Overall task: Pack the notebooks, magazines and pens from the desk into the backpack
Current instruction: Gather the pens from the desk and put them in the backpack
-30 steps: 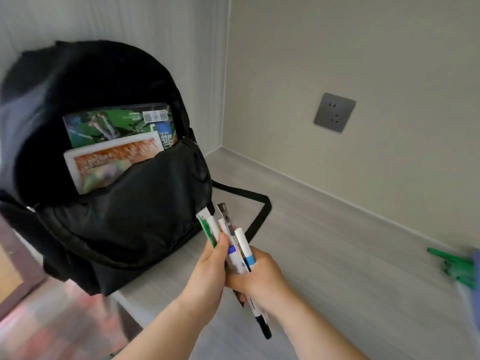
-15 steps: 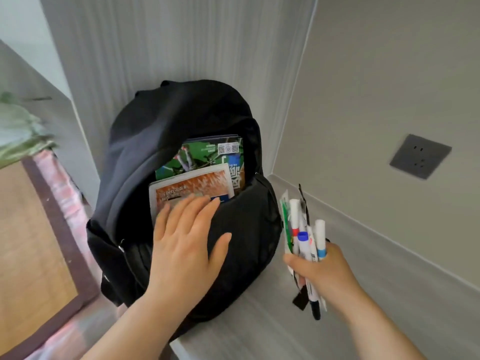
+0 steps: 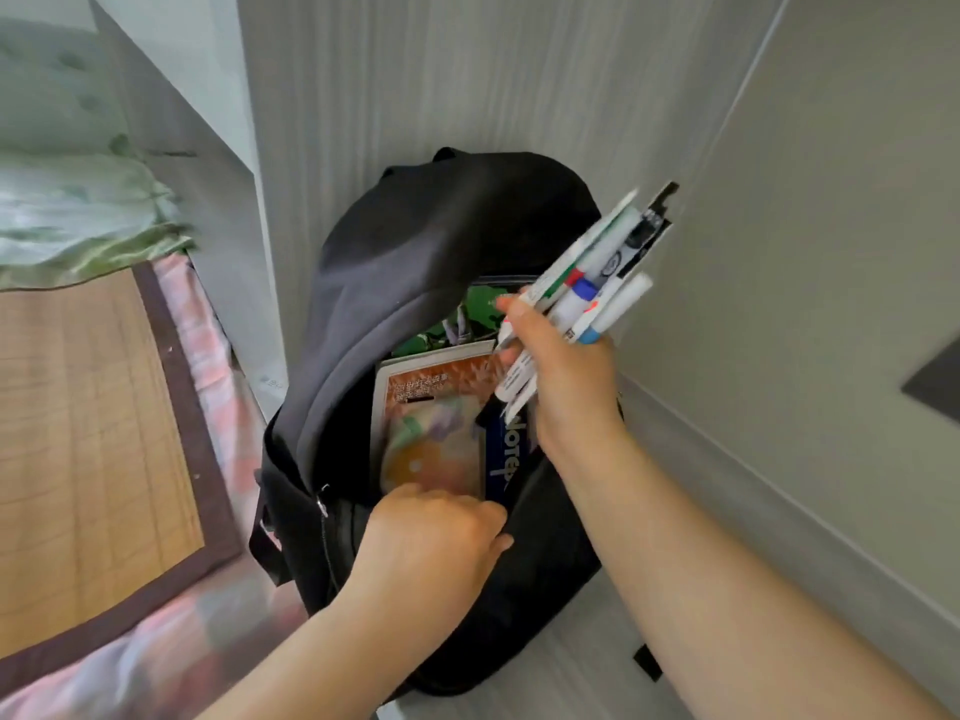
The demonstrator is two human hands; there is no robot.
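Black backpack (image 3: pixel 415 283) on worktop (image 3: pixel 571 678): left hand (image 3: pixel 436 532) had dropped to grip its front lip, right hand (image 3: pixel 561 376) had swung clutched pens (image 3: pixel 587 293) above the mouth, insertion imminent.

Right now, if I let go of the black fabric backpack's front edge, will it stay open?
Probably not. The black fabric backpack looks soft: its top flap droops over the opening, and the left hand is pulling the front panel out. Released, it would likely sag against the orange-covered magazine, narrowing the gap for the pens.
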